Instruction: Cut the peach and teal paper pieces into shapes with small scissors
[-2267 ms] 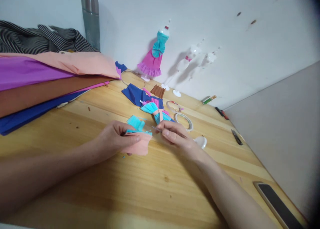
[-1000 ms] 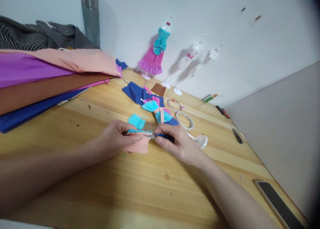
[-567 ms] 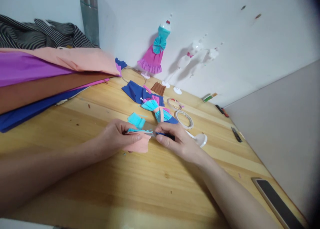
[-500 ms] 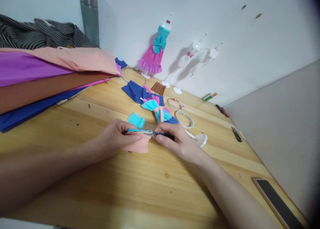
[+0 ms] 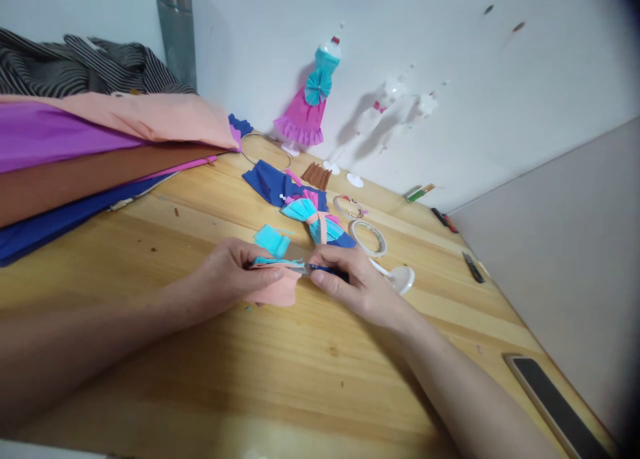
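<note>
My left hand point(image 5: 245, 272) pinches a folded stack of crepe paper, with turquoise layers point(image 5: 277, 262) on top and a peach piece point(image 5: 274, 289) hanging below. My right hand point(image 5: 345, 275) is closed round the dark blue handles of small scissors point(image 5: 325, 268). Their metal blades reach left and meet the stack's right edge; the fingers partly hide the handles. Just behind the hands lies a loose turquoise paper piece point(image 5: 271, 240). Farther back, a turquoise pleated bow point(image 5: 301, 211) with a peach band rests over blue and pink paper.
A small dress form point(image 5: 310, 115) in turquoise and pink stands by the wall, beside two white forms point(image 5: 393, 89). Tape rolls point(image 5: 369, 237), a cutter knife point(image 5: 473, 267) and a phone point(image 5: 555, 405) lie rightward. Coloured paper sheets point(image 5: 100, 159) are stacked left, near a bottle point(image 5: 177, 35).
Almost nothing differs. The view has shifted very slightly, while both hands keep their grip on the paper and the scissors in the same place.
</note>
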{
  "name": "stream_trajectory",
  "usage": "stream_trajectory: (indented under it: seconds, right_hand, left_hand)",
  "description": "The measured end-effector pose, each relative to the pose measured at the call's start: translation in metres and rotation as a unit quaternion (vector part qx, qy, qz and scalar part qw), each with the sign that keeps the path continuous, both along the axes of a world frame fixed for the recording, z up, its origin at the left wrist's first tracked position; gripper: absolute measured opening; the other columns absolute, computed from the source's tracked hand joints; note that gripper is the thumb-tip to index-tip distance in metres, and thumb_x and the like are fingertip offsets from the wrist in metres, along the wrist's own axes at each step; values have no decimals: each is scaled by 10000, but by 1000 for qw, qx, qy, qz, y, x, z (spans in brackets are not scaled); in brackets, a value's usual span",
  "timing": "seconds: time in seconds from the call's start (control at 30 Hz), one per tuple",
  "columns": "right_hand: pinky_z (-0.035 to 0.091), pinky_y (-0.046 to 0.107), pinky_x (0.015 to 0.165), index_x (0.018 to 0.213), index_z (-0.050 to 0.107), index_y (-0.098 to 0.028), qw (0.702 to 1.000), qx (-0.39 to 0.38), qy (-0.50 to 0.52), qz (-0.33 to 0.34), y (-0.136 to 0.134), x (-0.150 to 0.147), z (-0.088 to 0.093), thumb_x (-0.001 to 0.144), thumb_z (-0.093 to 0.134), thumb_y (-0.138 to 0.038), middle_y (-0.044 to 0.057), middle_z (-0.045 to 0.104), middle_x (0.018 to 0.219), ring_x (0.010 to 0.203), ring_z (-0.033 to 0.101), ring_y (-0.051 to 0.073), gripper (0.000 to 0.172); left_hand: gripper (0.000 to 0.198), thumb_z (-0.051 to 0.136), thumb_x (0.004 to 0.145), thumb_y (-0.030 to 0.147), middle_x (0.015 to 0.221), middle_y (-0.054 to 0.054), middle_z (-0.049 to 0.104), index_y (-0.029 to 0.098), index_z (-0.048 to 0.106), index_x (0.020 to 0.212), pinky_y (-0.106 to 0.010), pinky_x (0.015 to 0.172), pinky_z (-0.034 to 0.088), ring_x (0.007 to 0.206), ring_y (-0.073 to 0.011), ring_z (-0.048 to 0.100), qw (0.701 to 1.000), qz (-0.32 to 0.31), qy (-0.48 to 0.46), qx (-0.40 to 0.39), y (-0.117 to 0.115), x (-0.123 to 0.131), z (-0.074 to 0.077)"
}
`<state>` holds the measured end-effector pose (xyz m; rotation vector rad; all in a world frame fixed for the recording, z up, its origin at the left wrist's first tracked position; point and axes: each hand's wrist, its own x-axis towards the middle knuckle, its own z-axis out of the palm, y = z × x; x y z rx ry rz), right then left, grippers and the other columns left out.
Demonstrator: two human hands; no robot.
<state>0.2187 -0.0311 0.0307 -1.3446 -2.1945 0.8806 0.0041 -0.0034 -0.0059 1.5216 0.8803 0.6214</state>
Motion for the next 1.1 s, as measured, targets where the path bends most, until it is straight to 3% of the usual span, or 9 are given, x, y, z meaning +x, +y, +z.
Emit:
stream_trajectory:
  seconds: [1.1]
  right_hand:
    - [314,268,568,770,585,-159,999,-26,26,-6,0,-1,-3,903,516,-415,-7,508,652,615,418,131,297]
  left_hand:
    - [374,520,723,382,535,56,198,216,264,506,-280,524,110,510,-70,196,1000,-16,-1,8,0,0,-1]
